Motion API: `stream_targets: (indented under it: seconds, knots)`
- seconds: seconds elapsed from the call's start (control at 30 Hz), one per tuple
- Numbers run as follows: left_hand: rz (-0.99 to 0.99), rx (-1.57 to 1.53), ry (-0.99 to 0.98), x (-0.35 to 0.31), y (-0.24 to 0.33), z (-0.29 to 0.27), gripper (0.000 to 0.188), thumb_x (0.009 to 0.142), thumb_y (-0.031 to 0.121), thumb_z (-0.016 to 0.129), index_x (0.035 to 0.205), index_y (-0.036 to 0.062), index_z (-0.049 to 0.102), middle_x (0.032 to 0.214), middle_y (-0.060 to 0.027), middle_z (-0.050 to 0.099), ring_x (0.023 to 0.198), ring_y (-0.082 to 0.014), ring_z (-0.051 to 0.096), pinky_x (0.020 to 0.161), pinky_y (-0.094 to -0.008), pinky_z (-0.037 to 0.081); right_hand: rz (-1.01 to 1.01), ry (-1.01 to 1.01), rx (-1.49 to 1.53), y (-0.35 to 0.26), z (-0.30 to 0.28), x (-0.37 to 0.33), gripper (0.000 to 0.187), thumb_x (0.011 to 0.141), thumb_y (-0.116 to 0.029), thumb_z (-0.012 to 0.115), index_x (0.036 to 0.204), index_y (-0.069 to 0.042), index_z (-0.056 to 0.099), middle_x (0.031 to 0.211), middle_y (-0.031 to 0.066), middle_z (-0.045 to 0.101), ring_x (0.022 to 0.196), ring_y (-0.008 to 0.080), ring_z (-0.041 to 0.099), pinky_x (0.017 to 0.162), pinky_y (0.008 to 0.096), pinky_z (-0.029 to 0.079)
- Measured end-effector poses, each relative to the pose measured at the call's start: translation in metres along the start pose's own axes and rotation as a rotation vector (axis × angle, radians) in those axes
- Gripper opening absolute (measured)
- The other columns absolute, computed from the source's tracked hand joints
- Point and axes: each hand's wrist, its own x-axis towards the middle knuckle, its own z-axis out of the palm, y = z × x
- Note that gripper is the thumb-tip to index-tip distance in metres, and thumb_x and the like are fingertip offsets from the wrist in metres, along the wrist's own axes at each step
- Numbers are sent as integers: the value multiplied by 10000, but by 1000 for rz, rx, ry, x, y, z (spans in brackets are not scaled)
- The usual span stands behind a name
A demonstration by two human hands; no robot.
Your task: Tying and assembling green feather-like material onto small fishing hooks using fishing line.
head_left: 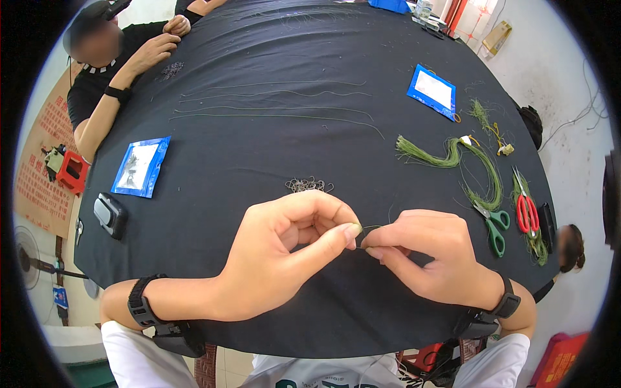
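Note:
Above the near part of the black-covered table, my left hand (284, 252) is closed in a pinch, thumb against index finger. Close beside it, my right hand (430, 252) pinches too. A thin green line (370, 227) runs between the fingertips of both hands, with a small loop in the gap. Whether a hook is also in the left fingers cannot be made out. Just beyond my left hand lies a small pile of metal fishing hooks (309, 185), partly covered by it. Several cut lengths of line (278, 116) lie stretched side by side farther off.
Blue packets (142, 167) lie left and far right. On the right are a green line bundle (430, 154), green-handled scissors (497, 233) and red-handled scissors (527, 213). A grey-black case (110, 215) sits left. Another person (107, 77) works at the far left beside dark hooks (172, 70).

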Motion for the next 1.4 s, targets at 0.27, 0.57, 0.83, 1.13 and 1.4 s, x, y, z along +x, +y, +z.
stream_targets:
  seconds: [0.27,0.57,0.83,1.13,1.4]
  knots:
    - [198,221,-10,1,-6,-2,99,852,-34,589,949,-51,584,847,-63,608,666,-58,526,581,-186,422,-107,22,-149,-3,1,-2,167,701,-10,685,857,-35,634,637,60,559,543,208,558,478,315,434]
    - [611,736,9,2,-3,-3,135,725,-85,646,835,-17,610,751,-60,573,565,-76,453,502,-210,372,-241,22,-341,-11,4,-7,196,644,-25,666,836,-20,623,598,28,461,510,157,491,437,278,413]
    - [815,796,41,4,-9,-4,165,696,-98,647,839,-27,610,781,-79,600,546,-99,461,475,-211,369,-165,110,-218,-11,10,-9,192,679,-38,704,841,4,610,639,52,527,544,183,540,465,290,442]
    - [929,845,57,6,-10,-4,186,674,-90,671,844,-42,613,783,-107,615,546,-115,491,453,-220,383,-207,76,-313,-17,13,-11,232,666,-52,700,872,17,621,652,58,528,550,174,534,466,283,442]
    - [1089,922,-12,10,-12,-4,234,612,-88,702,830,-53,626,742,-136,609,578,-210,568,480,-274,451,-363,197,-333,-19,7,-9,276,567,42,731,833,14,663,571,39,501,446,157,449,402,259,342]
